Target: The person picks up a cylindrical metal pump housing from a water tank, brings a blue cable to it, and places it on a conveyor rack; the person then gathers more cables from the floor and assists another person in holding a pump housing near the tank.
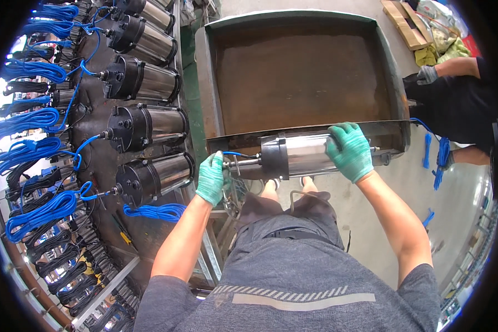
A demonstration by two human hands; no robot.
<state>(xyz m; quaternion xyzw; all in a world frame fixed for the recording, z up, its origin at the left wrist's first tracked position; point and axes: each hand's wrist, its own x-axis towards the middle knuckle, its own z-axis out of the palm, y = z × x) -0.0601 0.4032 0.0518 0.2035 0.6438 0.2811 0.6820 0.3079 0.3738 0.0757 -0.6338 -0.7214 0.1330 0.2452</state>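
A shiny steel submersible pump (pixel 307 152) with a black end cap lies sideways in front of me, at the near rim of a large metal tank. My right hand (pixel 349 152), in a green glove, is closed over the right part of its steel body. At the pump's left end, a metal rod-like fitting (pixel 248 164) with a small crossbar sticks out. My green-gloved left hand (pixel 211 180) is closed around the outer end of this fitting, its fingertips partly hidden. A short blue cable (pixel 235 154) runs from beside that hand to the pump's cap.
The rusty-brown tank (pixel 205 83) fills the far middle. Several similar pumps (pixel 152 127) line a bench at left, beside coiled blue cables (pixel 39 213). At right, a co-worker in dark clothes (pixel 454 116) has a gloved hand near a blue cable bundle (pixel 441 160). Wooden pieces (pixel 406 25) lie far right.
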